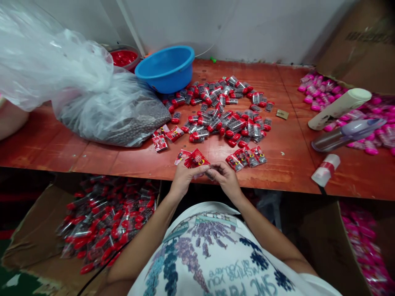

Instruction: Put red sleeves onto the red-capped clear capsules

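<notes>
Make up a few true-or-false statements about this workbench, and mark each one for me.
1. The left hand and right hand meet at a red packet. True.
2. The blue basin is upside down. False: it stands upright, its opening facing up.
3. Pink containers lie at the table's left end. False: they are at its right end.
4. Below the table, red-ended containers lie in a cardboard box. True.
</notes>
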Action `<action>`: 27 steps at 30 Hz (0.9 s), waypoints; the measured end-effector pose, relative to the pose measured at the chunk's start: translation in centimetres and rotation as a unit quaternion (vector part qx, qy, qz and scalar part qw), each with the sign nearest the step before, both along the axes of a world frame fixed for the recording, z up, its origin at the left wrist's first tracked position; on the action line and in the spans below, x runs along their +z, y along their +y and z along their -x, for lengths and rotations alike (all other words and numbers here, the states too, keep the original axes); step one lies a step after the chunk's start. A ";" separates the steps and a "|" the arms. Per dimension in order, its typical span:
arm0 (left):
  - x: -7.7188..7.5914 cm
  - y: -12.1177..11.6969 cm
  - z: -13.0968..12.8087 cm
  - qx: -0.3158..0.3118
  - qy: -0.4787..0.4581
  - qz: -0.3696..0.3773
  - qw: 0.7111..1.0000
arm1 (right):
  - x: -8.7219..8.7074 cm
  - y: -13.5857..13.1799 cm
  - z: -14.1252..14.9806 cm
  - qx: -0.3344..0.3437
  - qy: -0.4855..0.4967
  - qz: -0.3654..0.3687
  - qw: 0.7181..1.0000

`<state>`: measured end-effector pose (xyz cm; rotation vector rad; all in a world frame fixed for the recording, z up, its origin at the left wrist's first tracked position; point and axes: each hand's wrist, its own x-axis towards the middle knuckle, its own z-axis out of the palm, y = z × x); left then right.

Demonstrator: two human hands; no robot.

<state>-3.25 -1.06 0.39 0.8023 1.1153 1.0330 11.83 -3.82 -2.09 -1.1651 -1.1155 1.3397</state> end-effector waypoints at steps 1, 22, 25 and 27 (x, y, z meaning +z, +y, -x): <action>0.1 0.1 0.0 0.000 -0.005 0.001 1.000 | -0.1 0.1 0.0 -0.003 0.022 0.017 1.000; -0.2 -0.4 -1.1 0.009 -0.039 -0.004 0.999 | -0.2 0.4 -1.3 -0.015 0.095 0.040 0.995; -0.3 -0.6 -1.4 0.006 -0.054 0.006 0.998 | -0.1 0.3 -1.5 -0.013 0.093 0.052 0.994; -0.4 -0.5 -1.4 0.029 -0.061 0.001 0.998 | -0.3 0.1 -1.6 0.010 0.086 0.055 0.995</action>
